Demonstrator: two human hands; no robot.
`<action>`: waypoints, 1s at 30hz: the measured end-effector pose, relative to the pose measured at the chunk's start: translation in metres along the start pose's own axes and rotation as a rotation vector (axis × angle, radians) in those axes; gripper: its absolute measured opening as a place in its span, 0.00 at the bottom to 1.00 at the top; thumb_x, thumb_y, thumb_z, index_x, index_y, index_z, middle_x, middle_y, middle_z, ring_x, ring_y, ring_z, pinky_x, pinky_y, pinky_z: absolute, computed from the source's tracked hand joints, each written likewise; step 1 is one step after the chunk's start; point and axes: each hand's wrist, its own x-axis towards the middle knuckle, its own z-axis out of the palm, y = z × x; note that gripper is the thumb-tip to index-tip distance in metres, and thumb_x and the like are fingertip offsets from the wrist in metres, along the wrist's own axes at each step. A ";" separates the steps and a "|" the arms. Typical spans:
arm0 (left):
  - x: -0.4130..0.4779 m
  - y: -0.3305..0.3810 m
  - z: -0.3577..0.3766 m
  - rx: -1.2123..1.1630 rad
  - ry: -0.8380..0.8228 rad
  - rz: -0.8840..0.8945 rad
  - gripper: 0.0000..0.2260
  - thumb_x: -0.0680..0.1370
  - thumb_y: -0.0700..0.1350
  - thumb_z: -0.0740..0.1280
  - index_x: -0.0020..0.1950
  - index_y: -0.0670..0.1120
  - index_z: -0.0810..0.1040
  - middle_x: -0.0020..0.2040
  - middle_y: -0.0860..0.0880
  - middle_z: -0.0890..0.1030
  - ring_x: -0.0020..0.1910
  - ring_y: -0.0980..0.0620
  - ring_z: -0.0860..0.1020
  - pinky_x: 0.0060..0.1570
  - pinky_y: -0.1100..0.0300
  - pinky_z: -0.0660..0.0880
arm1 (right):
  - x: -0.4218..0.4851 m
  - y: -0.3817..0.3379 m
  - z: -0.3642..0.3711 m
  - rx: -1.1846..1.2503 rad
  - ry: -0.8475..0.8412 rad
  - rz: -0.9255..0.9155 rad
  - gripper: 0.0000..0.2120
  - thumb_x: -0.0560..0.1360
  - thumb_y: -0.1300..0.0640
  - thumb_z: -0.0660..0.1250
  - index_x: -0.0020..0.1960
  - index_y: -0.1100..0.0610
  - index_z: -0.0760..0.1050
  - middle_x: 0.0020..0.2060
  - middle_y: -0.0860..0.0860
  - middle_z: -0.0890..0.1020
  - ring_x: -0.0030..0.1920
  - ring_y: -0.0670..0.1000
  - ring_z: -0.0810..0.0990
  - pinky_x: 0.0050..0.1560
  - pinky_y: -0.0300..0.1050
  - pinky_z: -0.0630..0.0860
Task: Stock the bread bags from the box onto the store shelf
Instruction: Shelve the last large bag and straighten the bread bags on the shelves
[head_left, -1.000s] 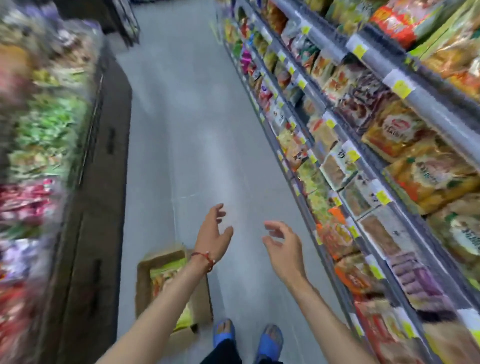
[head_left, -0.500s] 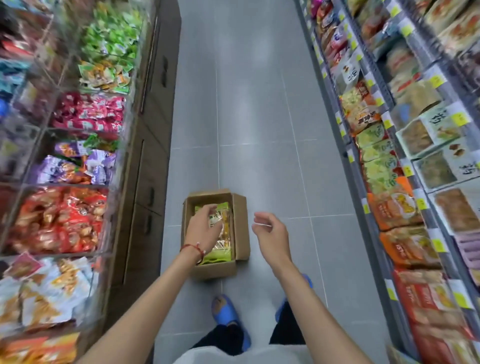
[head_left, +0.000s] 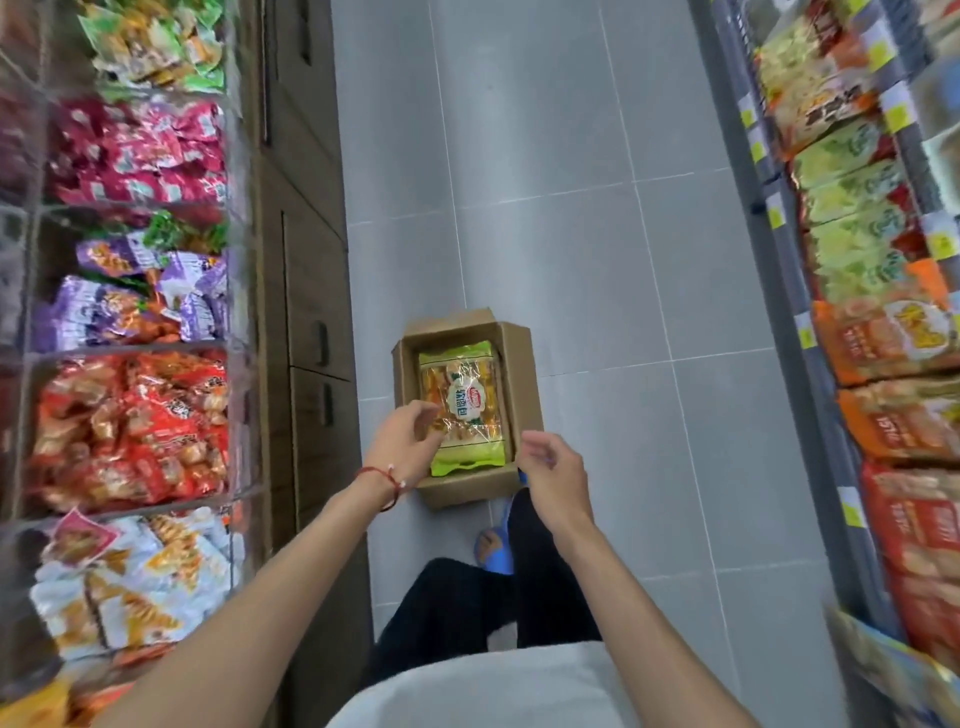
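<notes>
An open cardboard box (head_left: 524, 364) stands on the grey floor in the aisle. A green-edged clear bread bag (head_left: 465, 400) lies flat inside it. My left hand (head_left: 402, 444), with a red string on the wrist, hovers over the box's near left corner, fingers curled and apart by the bag's left edge. My right hand (head_left: 553, 470) is over the near right corner, fingers loosely curled, holding nothing. The store shelf (head_left: 852, 218) with matching green bags runs along the right.
Clear bins of snack packets (head_left: 135, 410) line the left above wooden cabinets (head_left: 311, 291). Orange and red bags (head_left: 893, 343) fill the right shelf lower down. My legs and a blue slipper (head_left: 493, 551) are just behind the box.
My view has tipped from the aisle down to the floor. Both hands have come down over the box, the left one reaching the bag's edge.
</notes>
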 end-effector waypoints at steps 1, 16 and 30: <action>0.009 -0.002 0.000 0.009 -0.008 -0.007 0.16 0.79 0.40 0.66 0.68 0.43 0.74 0.64 0.46 0.78 0.64 0.50 0.75 0.57 0.63 0.68 | 0.010 0.000 0.004 -0.004 -0.014 0.022 0.13 0.82 0.63 0.65 0.66 0.55 0.79 0.57 0.48 0.81 0.53 0.39 0.78 0.44 0.26 0.72; 0.159 -0.134 0.073 0.223 -0.355 -0.101 0.14 0.78 0.39 0.64 0.63 0.44 0.77 0.61 0.45 0.80 0.61 0.47 0.77 0.57 0.65 0.67 | 0.168 0.093 0.095 -0.015 -0.005 0.301 0.15 0.81 0.58 0.64 0.67 0.54 0.78 0.57 0.48 0.80 0.60 0.49 0.79 0.65 0.48 0.77; 0.368 -0.255 0.159 0.567 -0.396 0.101 0.16 0.76 0.43 0.65 0.64 0.46 0.74 0.60 0.44 0.74 0.60 0.43 0.73 0.62 0.50 0.72 | 0.333 0.275 0.224 0.328 0.130 0.732 0.44 0.69 0.43 0.69 0.81 0.52 0.58 0.73 0.53 0.71 0.71 0.57 0.73 0.73 0.59 0.70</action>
